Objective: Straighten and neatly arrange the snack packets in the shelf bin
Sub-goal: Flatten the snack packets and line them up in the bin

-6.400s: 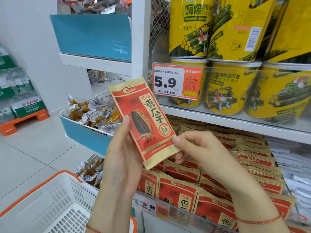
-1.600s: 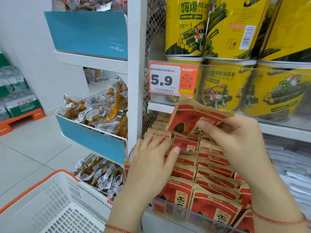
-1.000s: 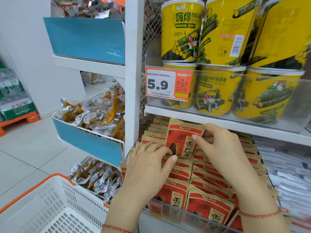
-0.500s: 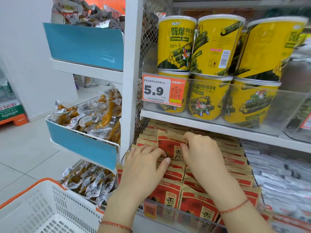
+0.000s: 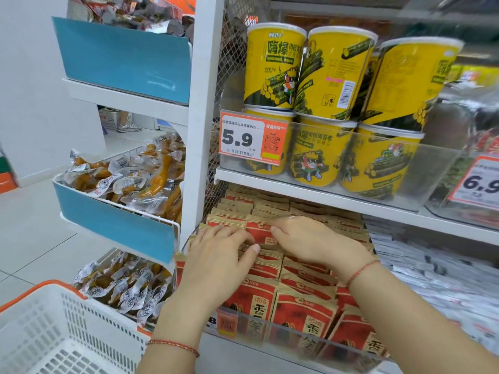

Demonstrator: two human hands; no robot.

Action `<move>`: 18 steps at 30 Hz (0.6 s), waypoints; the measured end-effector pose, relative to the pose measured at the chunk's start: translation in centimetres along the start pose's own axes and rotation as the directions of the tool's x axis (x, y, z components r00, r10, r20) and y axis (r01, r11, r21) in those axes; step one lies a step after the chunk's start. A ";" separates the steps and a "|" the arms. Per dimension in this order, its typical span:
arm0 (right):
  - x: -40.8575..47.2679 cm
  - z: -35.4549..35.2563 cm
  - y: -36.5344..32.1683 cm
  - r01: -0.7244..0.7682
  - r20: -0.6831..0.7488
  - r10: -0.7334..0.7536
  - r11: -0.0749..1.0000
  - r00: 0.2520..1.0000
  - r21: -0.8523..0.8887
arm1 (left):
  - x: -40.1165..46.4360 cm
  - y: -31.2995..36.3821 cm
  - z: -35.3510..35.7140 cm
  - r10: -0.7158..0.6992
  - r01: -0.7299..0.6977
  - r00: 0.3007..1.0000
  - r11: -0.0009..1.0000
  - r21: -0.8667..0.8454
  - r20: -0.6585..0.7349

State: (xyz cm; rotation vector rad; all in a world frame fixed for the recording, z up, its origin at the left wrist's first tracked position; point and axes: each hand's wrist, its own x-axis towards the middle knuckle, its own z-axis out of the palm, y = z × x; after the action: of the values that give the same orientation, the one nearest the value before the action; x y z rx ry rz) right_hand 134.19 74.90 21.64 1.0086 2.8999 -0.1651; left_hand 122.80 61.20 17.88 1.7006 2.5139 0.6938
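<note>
While the left hand (image 5: 218, 255) lies flat, fingers straight, on the near rows to steady them, the right hand (image 5: 305, 240) pinches one red packet (image 5: 260, 233), seating it upright mid-bin (image 5: 291, 338) among packets under the yellow tubs (image 5: 310, 103).

We see two bare forearms, no sleeves reaching either wrist. A thin red braided cord circles the wrist of the left hand (image 5: 216, 263), a few lighter strands twisted through it. A matching red cord bracelet rings the wrist of the right hand (image 5: 313, 241). Fingernails on both hands are short and unpainted. No watch shows on either arm.
</note>
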 end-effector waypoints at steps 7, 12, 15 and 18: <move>0.4 -0.9 -0.4 0.013 -0.041 -0.010 0.997 0.999 0.082 | 0.2 -0.1 -0.2 0.007 -0.008 1.000 1.000 0.013 0.020; -0.4 -1.0 -0.6 0.053 -0.011 -0.052 0.991 0.999 0.123 | -0.1 0.2 -0.5 -0.008 0.007 0.999 1.000 0.026 0.044; -0.3 -1.2 -0.5 0.044 -0.018 -0.042 0.990 0.999 0.133 | -0.4 0.2 -0.7 -0.011 0.010 0.998 1.000 0.020 0.056; -0.5 -1.1 -0.5 0.070 0.021 -0.073 0.989 0.997 0.131 | -0.5 0.1 -0.8 -0.003 0.004 0.999 1.000 -0.006 0.054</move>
State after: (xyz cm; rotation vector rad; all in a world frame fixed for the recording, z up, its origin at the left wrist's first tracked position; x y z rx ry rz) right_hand 134.22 74.34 22.85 0.9130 2.9358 -0.3737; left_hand 122.87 60.51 18.51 1.6889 2.4751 0.6455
